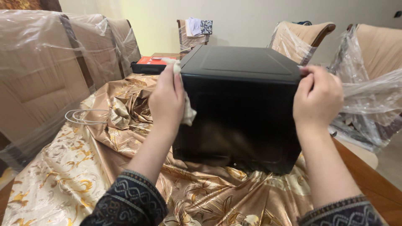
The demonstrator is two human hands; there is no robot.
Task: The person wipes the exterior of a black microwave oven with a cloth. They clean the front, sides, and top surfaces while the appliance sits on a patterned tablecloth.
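Head view shows the left hand (167,98) pressing a white cloth (187,113) against the black box's (243,109) left side, the right hand (317,99) gripping its far right edge.

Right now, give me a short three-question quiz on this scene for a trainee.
1. True or false: the left hand presses a white cloth against the black box.
2. Which part of the box does the right hand grip? A) its upper right edge B) its bottom C) its far side
3. Fill in: the box rests on a gold floral ____.

Key: 1 true; 2 A; 3 tablecloth.
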